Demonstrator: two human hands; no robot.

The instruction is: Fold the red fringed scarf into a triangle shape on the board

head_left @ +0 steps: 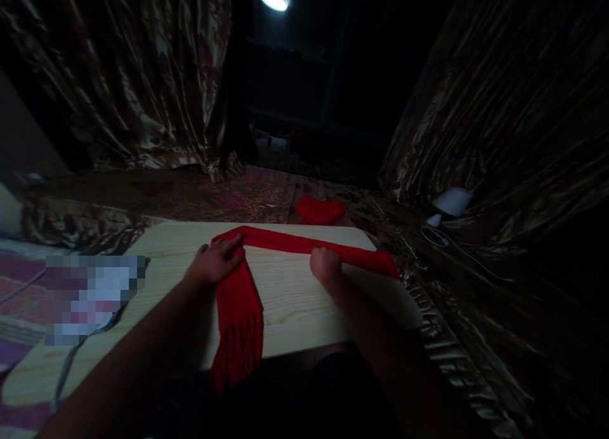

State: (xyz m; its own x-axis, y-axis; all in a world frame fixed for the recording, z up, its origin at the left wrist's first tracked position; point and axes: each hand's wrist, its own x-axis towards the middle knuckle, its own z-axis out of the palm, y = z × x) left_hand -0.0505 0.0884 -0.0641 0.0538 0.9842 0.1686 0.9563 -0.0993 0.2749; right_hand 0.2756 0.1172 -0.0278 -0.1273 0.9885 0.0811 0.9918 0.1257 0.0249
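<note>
A long red scarf [285, 241] lies bent in an angle on a pale wooden board [285, 299]. One arm of it runs across the board to the right. The other hangs toward me, and its fringe [235, 356] drops over the board's near edge. My left hand [216, 261] lies flat on the bend of the scarf with fingers stretched out. My right hand [326, 264] is closed on the scarf's long arm, pinching the cloth near its middle.
A second folded red cloth [320, 210] lies on the patterned bedding just beyond the board. Shiny patterned curtains [499, 109] hang left and right. A white lamp-like object [451, 203] with a cable sits at the right. A blurred patch covers the left.
</note>
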